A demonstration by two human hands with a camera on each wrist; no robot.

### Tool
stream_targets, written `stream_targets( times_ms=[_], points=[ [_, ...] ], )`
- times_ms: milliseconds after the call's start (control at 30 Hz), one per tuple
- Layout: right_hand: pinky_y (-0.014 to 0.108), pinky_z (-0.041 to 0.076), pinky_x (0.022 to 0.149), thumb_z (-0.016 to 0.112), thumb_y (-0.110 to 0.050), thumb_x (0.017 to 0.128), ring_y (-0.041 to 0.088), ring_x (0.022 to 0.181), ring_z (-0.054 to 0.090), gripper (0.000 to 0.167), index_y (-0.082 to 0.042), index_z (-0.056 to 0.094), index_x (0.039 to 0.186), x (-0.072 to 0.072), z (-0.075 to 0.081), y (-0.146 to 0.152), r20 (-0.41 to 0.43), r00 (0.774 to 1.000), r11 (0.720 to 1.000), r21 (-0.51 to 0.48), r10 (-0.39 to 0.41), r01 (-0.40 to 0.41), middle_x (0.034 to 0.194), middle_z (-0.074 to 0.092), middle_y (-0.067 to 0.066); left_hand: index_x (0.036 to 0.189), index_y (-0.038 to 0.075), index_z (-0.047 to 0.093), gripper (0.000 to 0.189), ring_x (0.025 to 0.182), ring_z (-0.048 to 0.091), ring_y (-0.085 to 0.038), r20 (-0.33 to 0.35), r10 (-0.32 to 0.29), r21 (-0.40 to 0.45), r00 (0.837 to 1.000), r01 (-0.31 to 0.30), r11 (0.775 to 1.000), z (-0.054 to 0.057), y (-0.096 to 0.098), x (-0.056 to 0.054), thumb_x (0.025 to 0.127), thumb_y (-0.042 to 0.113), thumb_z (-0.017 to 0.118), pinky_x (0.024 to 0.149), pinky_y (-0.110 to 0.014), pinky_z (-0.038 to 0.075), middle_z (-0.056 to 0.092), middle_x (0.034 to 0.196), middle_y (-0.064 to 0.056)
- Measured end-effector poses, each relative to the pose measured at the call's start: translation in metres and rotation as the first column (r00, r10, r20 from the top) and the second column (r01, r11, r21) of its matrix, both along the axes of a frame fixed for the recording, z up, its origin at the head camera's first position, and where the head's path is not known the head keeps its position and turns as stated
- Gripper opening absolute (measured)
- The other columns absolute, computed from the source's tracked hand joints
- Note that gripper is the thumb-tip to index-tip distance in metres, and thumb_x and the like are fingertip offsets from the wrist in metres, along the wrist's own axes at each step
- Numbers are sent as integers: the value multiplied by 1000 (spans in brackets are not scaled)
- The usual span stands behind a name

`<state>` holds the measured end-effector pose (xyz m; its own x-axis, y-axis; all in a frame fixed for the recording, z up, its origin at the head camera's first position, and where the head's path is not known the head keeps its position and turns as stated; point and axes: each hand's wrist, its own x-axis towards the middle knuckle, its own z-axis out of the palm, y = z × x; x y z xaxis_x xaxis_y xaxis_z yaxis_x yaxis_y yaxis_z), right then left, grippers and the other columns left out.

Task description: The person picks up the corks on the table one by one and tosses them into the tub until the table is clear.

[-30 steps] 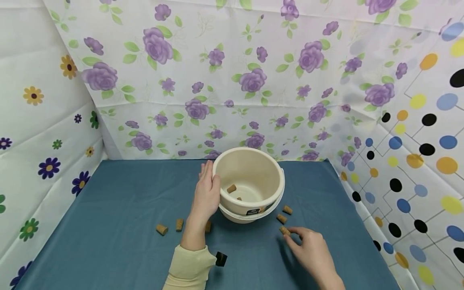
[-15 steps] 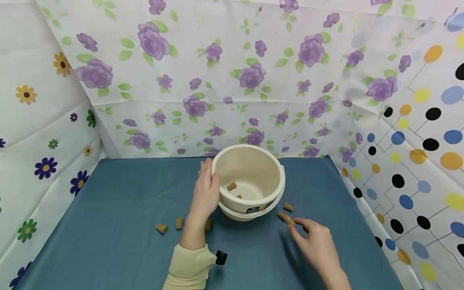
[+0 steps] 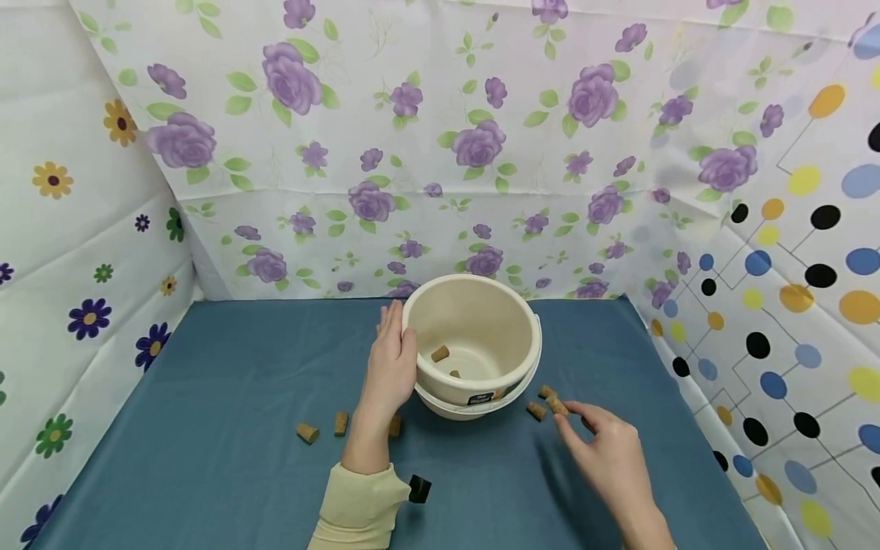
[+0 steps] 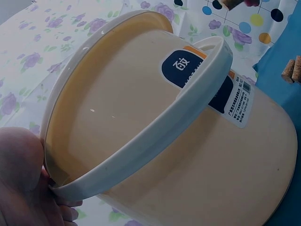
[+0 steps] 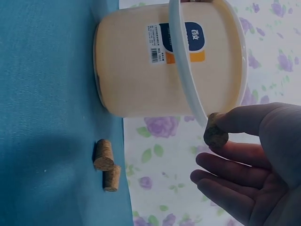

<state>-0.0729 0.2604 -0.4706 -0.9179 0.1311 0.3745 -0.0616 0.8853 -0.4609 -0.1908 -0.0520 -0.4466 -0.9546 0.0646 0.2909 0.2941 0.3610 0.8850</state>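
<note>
A cream bucket with a white handle stands on the cloth, its mouth toward me. My left hand rests against the left side of its rim, fingers straight. Between thumb and index finger, my right hand pinches a cork; the other fingers are spread apart from it. That cork hangs above the table, right of the bucket, overlapping a table cork in the head view. Another cork lies close by. Inside the bucket lie a cork and part of a second.
Left of the bucket lie a tilted cork, an upright-looking one and one partly behind the left wrist. Blue cloth covers the table. A floral curtain hangs behind, and a dotted one at right.
My right hand has lifted the pinched cork from low on the right and carried it slightly away from me and rightward. The left hand has stayed against the bucket.
</note>
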Motion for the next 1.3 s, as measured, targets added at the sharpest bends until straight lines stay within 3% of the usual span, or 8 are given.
stream_targets(
  times_ms=[367, 1300],
  points=[
    [53, 65, 75, 87, -21, 92, 33, 92, 79, 22, -8, 85, 109, -3, 9, -1, -158, 987, 999, -10, 35, -37, 106, 80, 12, 170, 2, 22, 59, 164, 3, -24, -11, 7, 0, 1000, -7, 1000, -1, 0, 0, 116, 22, 38, 133, -52, 6, 19, 176, -12],
    [50, 66, 78, 89, -15, 90, 30, 96, 79, 26, -6, 83, 113, -24, 39, -19, -308, 939, 987, -13, 151, -163, 109, 80, 11, 170, 2, 22, 59, 164, 4, -25, 0, 18, -16, 1000, -18, 1000, -1, 0, 0, 116, 22, 38, 132, -53, 7, 20, 176, -12]
  ],
)
